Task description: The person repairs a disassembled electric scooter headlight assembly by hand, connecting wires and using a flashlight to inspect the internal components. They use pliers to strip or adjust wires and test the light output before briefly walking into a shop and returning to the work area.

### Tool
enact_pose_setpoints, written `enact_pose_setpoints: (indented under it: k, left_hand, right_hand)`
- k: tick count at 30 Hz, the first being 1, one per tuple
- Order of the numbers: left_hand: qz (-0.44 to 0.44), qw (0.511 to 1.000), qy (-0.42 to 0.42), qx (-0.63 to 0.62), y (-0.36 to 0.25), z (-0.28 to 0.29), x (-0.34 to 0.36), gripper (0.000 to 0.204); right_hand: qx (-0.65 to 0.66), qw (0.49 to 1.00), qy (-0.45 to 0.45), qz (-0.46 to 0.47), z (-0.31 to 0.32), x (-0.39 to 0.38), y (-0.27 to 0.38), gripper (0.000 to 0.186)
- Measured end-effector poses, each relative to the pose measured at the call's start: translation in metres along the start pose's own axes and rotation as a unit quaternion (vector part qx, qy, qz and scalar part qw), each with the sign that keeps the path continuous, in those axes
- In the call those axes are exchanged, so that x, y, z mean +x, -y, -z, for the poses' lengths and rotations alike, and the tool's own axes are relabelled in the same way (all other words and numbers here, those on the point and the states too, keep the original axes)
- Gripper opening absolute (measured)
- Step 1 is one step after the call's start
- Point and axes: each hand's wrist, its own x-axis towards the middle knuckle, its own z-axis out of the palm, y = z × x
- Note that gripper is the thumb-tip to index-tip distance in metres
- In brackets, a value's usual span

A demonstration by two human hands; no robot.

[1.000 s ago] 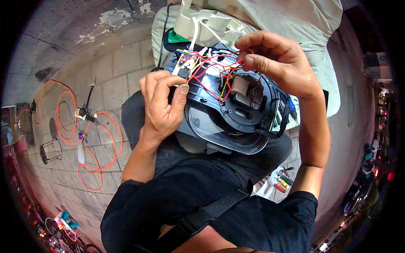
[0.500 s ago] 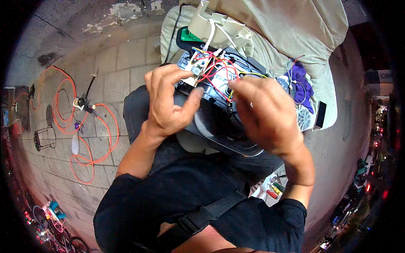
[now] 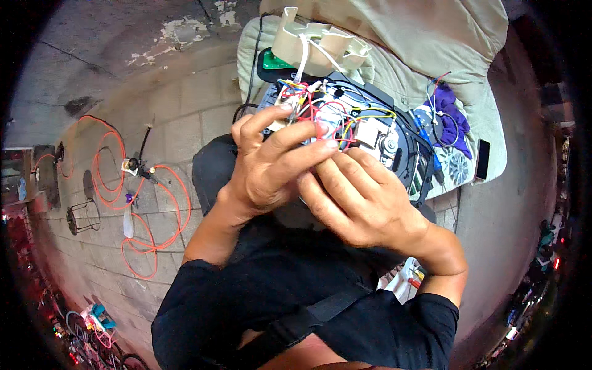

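Observation:
An opened appliance [image 3: 401, 161] with a dark casing lies across my lap, its inside packed with red, yellow, white and black wires [image 3: 338, 126]. My left hand [image 3: 265, 160] reaches over its near side, fingers bent and closed toward my right hand. Tight against it, my right hand [image 3: 367, 203] has its fingers curled in a pinch. The fingertips of both meet at the near edge of the wiring, by a red wire. Whatever they pinch is hidden behind the fingers. A small round metal part [image 3: 388, 143] shows inside the casing, right of my hands.
On the cloth-covered seat [image 3: 394, 68] ahead lie a cream plastic housing [image 3: 327, 43], a green circuit board [image 3: 277, 60], a purple cloth [image 3: 453, 117], a blue screwdriver [image 3: 436, 163] and a black phone [image 3: 483, 160]. An orange hose [image 3: 185, 197] loops over the paving at left.
My right hand has moved left and down from the wires to meet my left hand. My left hand's fingers have closed inward, and the right side of the appliance is now uncovered.

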Motion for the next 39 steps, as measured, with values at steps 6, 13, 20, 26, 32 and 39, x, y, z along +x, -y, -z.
enact_pose_setpoints:
  k: [6,13,20,26,32,39]
  left_hand:
    - [0.025,0.997,-0.069,0.017,-0.006,-0.007,-0.002,0.036]
    - [0.055,0.995,-0.077,-0.007,-0.014,0.0,-0.007,0.041]
    - [0.073,0.989,-0.107,-0.071,-0.019,-0.005,-0.023,0.036]
    - [0.08,0.987,-0.093,-0.099,-0.02,-0.006,-0.033,0.037]
    - [0.082,0.986,-0.084,-0.116,-0.022,0.001,-0.037,0.046]
    - [0.046,0.991,-0.054,-0.11,-0.015,0.007,-0.031,0.044]
  right_hand:
    - [0.01,1.0,0.013,0.014,0.003,-0.001,-0.005,0.038]
    - [0.043,0.999,-0.019,0.006,-0.003,-0.003,-0.012,0.037]
    - [0.236,0.957,-0.003,-0.169,0.011,0.002,-0.044,0.036]
    - [0.319,0.86,0.026,-0.398,0.007,0.021,-0.068,0.021]
    - [0.197,0.972,0.053,-0.113,0.012,0.054,-0.082,0.018]
    - [0.013,0.986,0.158,0.046,-0.01,0.072,-0.075,0.019]
